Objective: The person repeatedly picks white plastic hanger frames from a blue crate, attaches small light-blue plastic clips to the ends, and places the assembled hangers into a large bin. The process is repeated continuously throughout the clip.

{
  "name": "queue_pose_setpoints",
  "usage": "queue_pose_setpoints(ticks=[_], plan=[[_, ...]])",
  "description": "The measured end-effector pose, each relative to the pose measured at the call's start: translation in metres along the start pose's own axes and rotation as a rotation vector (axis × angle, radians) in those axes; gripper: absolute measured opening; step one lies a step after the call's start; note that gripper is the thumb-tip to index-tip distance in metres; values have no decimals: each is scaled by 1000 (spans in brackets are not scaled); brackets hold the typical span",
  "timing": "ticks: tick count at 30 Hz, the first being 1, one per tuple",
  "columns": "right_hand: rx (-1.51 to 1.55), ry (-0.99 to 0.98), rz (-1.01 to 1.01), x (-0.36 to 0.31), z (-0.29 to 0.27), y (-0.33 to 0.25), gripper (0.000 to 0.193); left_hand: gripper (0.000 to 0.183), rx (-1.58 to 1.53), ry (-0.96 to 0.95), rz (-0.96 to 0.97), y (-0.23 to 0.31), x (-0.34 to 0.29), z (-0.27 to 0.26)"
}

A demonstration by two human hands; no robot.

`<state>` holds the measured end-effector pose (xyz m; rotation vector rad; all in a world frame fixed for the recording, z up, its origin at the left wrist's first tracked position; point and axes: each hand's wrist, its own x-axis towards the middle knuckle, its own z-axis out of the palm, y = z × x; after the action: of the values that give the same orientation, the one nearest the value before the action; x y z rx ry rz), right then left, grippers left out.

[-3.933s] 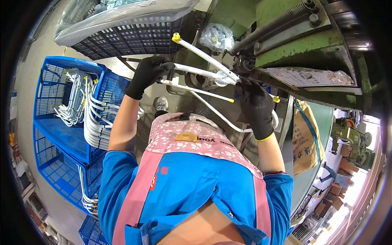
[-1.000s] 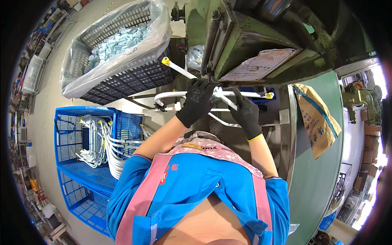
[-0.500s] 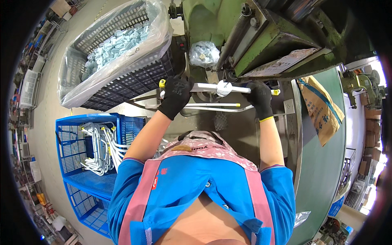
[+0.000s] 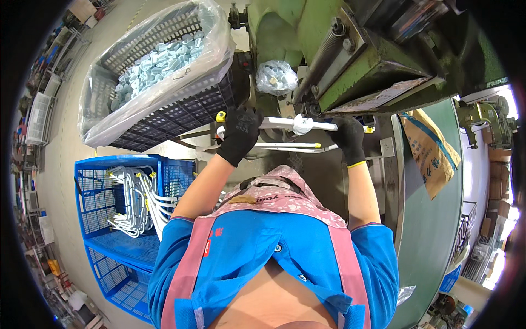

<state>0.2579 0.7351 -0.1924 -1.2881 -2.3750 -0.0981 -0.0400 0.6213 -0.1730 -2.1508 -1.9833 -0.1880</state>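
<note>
A white tubular assembly [image 4: 278, 123], with a round white plastic connector [image 4: 302, 125] near its middle, is held across the upper centre of the frame, just below the head of a green-painted metal machine [image 4: 368, 77]. It is gripped at both sides by black-gloved hands. The left hand [image 4: 241, 134] is clamped around the tubing left of the connector, near a yellow end cap [image 4: 221, 117]; the right hand [image 4: 348, 137] is closed around the tubing on the other side, its fingertips hidden. The connector is left uncovered between them, and by this wide grip the piece is probably kept level and steady. A second yellow cap [image 4: 369, 130] is seen just beyond the right glove. Whether the connector is touched by the machine cannot be told.

At upper left, pale blue-grey plastic pieces [image 4: 159, 60] are heaped in a black lattice basket [image 4: 181, 113]; it is lined with clear film, presumably so that small parts are not lost through the openings. At left, bent white tubes [image 4: 156, 205] are nested in a blue plastic crate [image 4: 120, 247], an arrangement by which space is likely saved. At right, a brown paper sack [image 4: 430, 151] is laid on a green tabletop [image 4: 427, 241].
</note>
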Motion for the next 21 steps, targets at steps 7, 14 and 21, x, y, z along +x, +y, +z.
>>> queue_pose_setpoints(ticks=[7, 14, 21], plan=[[-40, -121, 3, 4, -1, 1, 19, 26, -59, 92, 37, 0, -4, 1], [-39, -93, -42, 6, -4, 19, 15, 32, -62, 341, 61, -3, -1, -7], [732, 93, 47, -1, -30, 11, 25, 44, -278, 298, 109, -12, -16, -29]])
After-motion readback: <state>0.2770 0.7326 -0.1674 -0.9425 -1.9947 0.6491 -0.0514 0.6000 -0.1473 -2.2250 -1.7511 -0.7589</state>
